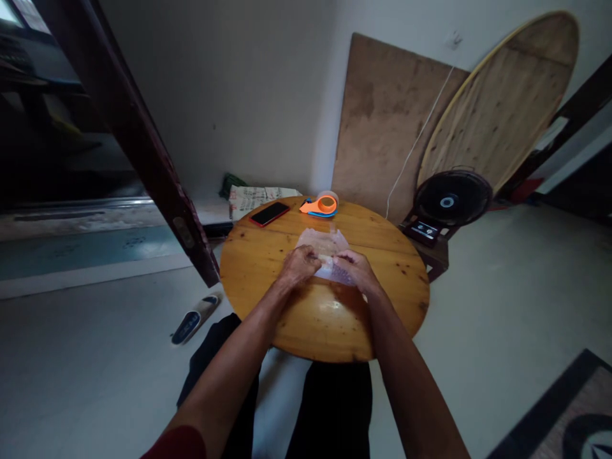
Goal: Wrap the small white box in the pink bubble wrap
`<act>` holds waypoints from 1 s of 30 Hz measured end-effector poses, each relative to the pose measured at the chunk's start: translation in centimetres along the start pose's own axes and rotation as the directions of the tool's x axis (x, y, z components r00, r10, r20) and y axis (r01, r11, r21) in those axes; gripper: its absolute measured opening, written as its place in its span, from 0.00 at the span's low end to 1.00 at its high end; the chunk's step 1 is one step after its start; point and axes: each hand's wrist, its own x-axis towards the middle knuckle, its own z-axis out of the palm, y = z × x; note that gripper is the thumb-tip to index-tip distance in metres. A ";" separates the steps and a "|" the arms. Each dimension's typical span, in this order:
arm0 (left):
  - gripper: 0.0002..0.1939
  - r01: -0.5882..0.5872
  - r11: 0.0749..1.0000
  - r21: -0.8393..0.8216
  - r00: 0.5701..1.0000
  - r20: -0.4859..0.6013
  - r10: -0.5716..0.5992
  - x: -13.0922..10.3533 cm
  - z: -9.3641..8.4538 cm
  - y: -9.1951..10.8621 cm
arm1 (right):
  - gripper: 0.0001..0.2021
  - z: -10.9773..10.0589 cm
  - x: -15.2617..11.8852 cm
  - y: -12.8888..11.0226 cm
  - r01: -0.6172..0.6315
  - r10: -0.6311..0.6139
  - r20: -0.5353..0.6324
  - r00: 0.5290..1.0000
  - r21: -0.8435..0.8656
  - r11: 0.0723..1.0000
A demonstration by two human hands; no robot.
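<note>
A sheet of clear, whitish wrap [322, 239], which looks like bubble wrap, lies on the round wooden table [306, 319]. On its left side my left hand [302, 262] has its fingers curled and pressed on the wrap. My right hand [354, 264] pinches the wrap from the right, thumb and fingers together. Between the two hands runs a pale folded strip of the wrap; whether anything lies inside it I cannot make out. Beyond the wrap stands an orange and blue tape dispenser [321, 205] with a roll of tape, touched by neither hand.
A phone with a red edge [270, 214] lies at the table's back left. Behind it is a printed paper bag [255, 199]. A round black fan [452, 197] stands past the right edge. Boards [382, 121] lean on the wall. A slipper [195, 320] is on the floor.
</note>
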 end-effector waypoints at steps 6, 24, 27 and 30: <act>0.01 0.013 0.964 -0.267 1.000 0.020 -0.008 0.2 0.6 -0.4 | 0.16 0.0 -0.2 -0.2 -0.046 0.047 0.065 0.997 -0.015 0.999; 0.05 0.019 0.884 -0.468 0.999 -0.023 -0.033 0.7 1.9 -1.0 | 0.12 0.4 0.0 0.3 0.034 -0.034 -0.031 0.999 0.021 0.999; 0.05 -0.004 0.892 -0.453 0.999 -0.030 -0.011 0.8 2.3 -1.5 | 0.11 0.5 0.0 0.0 0.022 -0.023 -0.034 0.999 -0.012 1.000; 0.05 -0.004 0.890 -0.457 1.000 -0.016 -0.004 0.9 2.5 -1.8 | 0.11 0.5 0.1 -0.1 0.004 -0.006 -0.049 0.999 -0.037 0.999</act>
